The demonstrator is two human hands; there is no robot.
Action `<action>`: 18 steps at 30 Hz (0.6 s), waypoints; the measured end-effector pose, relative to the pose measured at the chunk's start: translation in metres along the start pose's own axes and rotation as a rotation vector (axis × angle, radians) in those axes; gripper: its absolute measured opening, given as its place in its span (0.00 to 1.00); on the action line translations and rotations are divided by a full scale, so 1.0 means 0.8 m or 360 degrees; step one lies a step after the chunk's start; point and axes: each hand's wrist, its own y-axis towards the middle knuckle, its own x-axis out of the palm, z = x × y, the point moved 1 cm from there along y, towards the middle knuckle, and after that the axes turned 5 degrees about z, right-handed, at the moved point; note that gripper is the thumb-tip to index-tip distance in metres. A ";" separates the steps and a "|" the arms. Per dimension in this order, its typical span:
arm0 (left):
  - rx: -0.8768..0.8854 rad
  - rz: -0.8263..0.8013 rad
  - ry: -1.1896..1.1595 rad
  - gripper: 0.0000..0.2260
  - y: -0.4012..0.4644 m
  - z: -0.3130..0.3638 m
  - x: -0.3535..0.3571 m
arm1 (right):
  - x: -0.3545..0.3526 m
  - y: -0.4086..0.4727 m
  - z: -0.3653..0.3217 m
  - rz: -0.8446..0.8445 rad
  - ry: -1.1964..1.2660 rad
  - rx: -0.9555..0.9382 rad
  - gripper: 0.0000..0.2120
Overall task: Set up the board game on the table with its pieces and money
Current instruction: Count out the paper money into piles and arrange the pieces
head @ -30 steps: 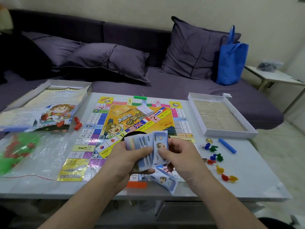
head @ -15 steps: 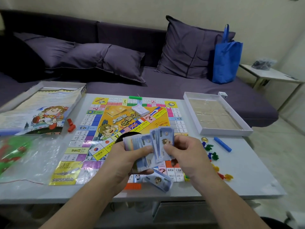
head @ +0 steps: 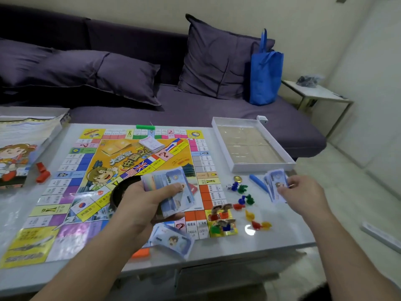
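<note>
The colourful game board (head: pixel 91 183) lies flat on the white table (head: pixel 288 231). My left hand (head: pixel 143 205) grips a thick stack of play money (head: pixel 171 187) above the board's near edge. My right hand (head: pixel 303 196) holds a few blue notes (head: pixel 274 183) out to the right, over the table just in front of the white box tray. Another small pile of notes (head: pixel 173 240) lies on the board's near edge. Small coloured pawns (head: pixel 243 196) are scattered right of the board. A card deck (head: pixel 152 144) sits on the board's far side.
The white box tray (head: pixel 288 164) stands at the far right of the table, the printed box lid (head: pixel 19 148) at far left. Red pieces (head: pixel 42 172), a blue bar (head: pixel 258 183), a green bar (head: pixel 145 127) and an orange bar (head: pixel 141 254) lie about. A purple sofa sits behind.
My right hand has pulled a few notes off the stack and carried them right, toward the box tray. My left hand keeps the stack over the board. The view has swung right.
</note>
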 end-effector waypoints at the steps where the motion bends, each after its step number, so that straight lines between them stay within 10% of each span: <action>1: -0.0005 -0.0003 0.0004 0.13 0.000 -0.001 0.003 | 0.004 0.004 0.013 0.0008 -0.0053 0.0055 0.09; 12: -0.0062 -0.0020 0.0055 0.17 -0.002 -0.015 0.016 | 0.026 -0.008 0.035 -0.0037 -0.0440 0.0245 0.14; 18: -0.0078 -0.0057 0.0052 0.21 -0.004 -0.014 0.008 | -0.001 -0.078 -0.064 -0.0120 0.0630 0.0004 0.04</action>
